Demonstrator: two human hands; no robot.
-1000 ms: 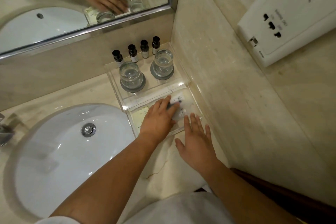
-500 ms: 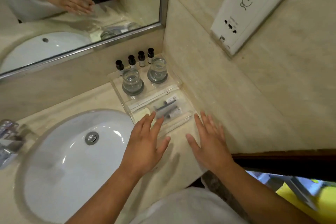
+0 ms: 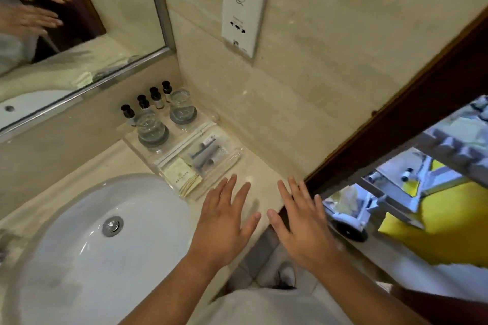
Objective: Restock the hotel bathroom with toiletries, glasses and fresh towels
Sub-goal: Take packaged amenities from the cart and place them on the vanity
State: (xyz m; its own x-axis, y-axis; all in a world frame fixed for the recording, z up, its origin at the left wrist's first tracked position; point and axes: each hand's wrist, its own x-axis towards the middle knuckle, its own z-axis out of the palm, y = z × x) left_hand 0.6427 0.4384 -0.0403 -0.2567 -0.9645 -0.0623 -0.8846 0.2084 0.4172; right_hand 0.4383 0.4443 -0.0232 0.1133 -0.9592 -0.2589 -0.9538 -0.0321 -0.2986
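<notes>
A clear acrylic tray (image 3: pixel 232 159) sits in the counter corner. At its back stand several small black-capped bottles (image 3: pixel 144 103) and two upturned glasses (image 3: pixel 151 128) (image 3: pixel 181 108) on grey coasters. Its front part holds a packet of grey toiletry items (image 3: pixel 207 154) and a cream sachet (image 3: pixel 181 175). My left hand (image 3: pixel 224 221) hovers flat with fingers spread just in front of the tray, holding nothing. My right hand (image 3: pixel 303 221) is flat and spread beside it, near the counter's right end, also holding nothing.
A white oval sink (image 3: pixel 79 245) lies to the left of my hands. A mirror (image 3: pixel 79 21) runs along the back wall. A white socket panel (image 3: pixel 244 8) hangs on the side wall. A dark wooden door frame (image 3: pixel 396 126) borders the right, with a housekeeping cart (image 3: pixel 383 192) beyond it.
Both hands have drawn back from the tray toward me; my left hand has left the toiletry packet. The view has swung right, and the doorway and cart now show.
</notes>
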